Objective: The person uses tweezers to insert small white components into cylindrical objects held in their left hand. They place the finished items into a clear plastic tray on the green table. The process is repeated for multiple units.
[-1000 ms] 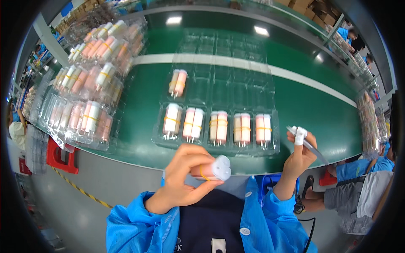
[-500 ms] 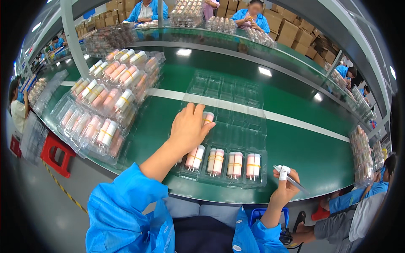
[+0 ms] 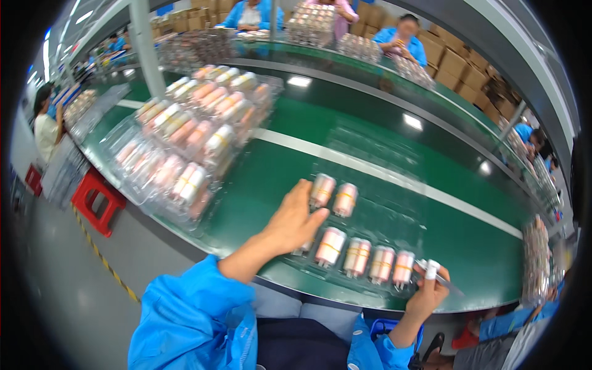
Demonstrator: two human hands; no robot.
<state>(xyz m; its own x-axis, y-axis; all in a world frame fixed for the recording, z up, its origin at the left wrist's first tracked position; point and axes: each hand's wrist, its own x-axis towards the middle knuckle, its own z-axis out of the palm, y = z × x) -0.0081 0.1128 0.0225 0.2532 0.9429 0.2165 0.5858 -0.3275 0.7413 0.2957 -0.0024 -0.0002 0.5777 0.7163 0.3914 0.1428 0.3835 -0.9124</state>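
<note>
Left hand (image 3: 295,221) rests open, fingers spread, on near-left tube (image 3: 322,190) in clear tray (image 3: 376,216). I judge tubes light, stiff, slick: grip mid-body. Right hand (image 3: 425,295) pinches thin tool (image 3: 441,279).

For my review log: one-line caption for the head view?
Left hand rests on a clear blister tray of pink tubes on the green conveyor; right hand holds a thin tool.

Factory packing line. Long green conveyor belt (image 3: 345,132); stacked clear blister trays (image 3: 185,139) of pink tubes on its left; cardboard boxes (image 3: 459,65) and blue-coated workers (image 3: 404,37) behind it.
</note>
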